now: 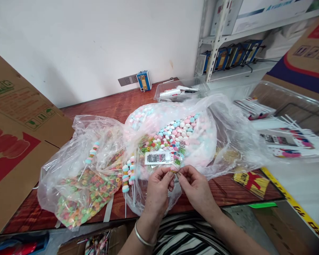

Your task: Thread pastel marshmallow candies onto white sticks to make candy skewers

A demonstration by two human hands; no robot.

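Note:
My left hand (158, 184) and my right hand (194, 186) meet at the table's front edge, fingertips pinched together. Between them is the gathered end of a small clear candy wrapper (177, 161) with dark print and green and pink bits inside. A thin yellowish strip, perhaps a tie, shows at the pinch. Just beyond the fingers lies a white printed packet (157, 158). Behind it, an open plastic bag holds pink, white and blue candies (184, 127). Several candy skewers (126, 177) on white sticks lie left of my left hand.
At left, a clear bag of gummy rings (85, 202) has one candy skewer (91, 153) on top. Cardboard boxes (21, 134) flank the table. Printed cards (284, 140), a yellow-red stack (251, 183) and a clear tray (180, 90) are around. An open carton (95, 244) stands below.

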